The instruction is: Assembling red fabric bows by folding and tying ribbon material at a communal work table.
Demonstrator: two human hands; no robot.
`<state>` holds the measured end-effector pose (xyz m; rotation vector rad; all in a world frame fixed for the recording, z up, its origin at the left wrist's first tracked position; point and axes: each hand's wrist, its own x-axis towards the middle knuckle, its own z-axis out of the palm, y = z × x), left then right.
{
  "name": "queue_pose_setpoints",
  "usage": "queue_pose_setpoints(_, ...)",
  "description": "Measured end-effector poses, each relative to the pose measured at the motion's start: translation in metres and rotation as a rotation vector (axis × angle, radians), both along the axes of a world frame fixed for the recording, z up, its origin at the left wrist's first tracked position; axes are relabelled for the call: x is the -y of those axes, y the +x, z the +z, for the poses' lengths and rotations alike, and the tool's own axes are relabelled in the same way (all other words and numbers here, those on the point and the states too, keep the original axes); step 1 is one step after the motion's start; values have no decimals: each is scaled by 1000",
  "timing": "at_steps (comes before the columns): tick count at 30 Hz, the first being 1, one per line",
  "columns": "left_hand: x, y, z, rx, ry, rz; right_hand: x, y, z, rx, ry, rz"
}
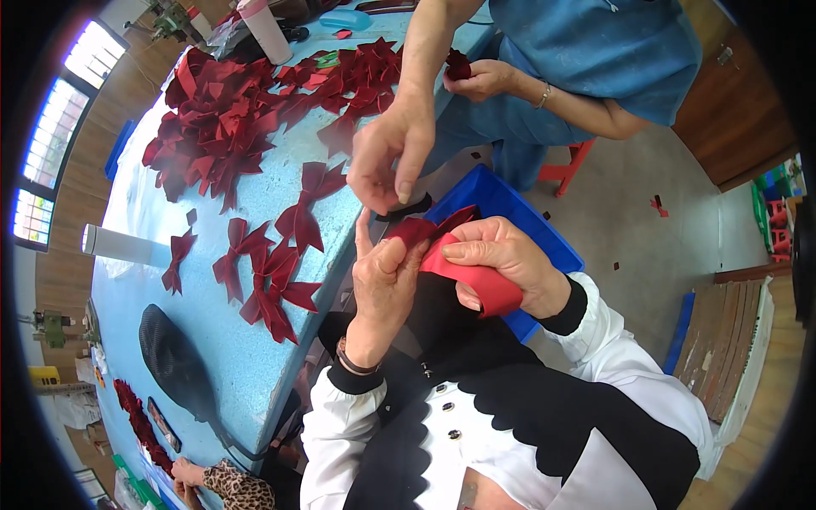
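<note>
A red ribbon bow (473, 279), dark velvety on one face and brighter on the other, is stretched between my hands above the lap. Its dark end is pinched by my left hand (382, 285), whose index finger points upward. Around the bright, curled-over part, the fingers of my right hand (516, 265) are closed. Just beyond my left fingertip hovers a co-worker's hand (395, 157), fingers bent. The co-worker's other hand (484, 81) holds a dark red piece. Several finished-looking red bows (276, 272) lie on the table to my left.
The blue table (217, 357) carries a big heap of red bows (212, 119), a pink bottle (265, 32), a white cylinder (119, 245) and a black mesh paddle-shaped object (174, 357). A blue crate (557, 246) stands beyond my right hand. Another person's hand (189, 473) is lower left.
</note>
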<state>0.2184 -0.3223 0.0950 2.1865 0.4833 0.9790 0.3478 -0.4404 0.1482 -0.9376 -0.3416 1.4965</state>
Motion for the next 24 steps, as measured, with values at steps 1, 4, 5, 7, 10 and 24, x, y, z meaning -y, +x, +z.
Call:
queue_pose_setpoints(1, 0, 0, 0, -13, -10, -5, 0, 0, 0, -1, 0, 0)
queue_pose_setpoints(4, -2, -2, -4, -17, -85, -19, 2, 0, -1, 29, 17, -3)
queue_pose_setpoints(5, -4, -4, -7, -7, -152, -26, 3, -1, 0, 29, 17, -2)
queue_pose_setpoints(7, -5, -4, -10, 3, -216, -34, 5, -3, 4, 101, 15, 27)
queue_pose_setpoints(10, -6, -5, -12, 130, -859, -64, 10, -7, -6, 211, 50, 83)
queue_pose_setpoints(24, -14, 0, -3, 356, -1357, -160, 17, 2, -111, 1029, -12, 271)
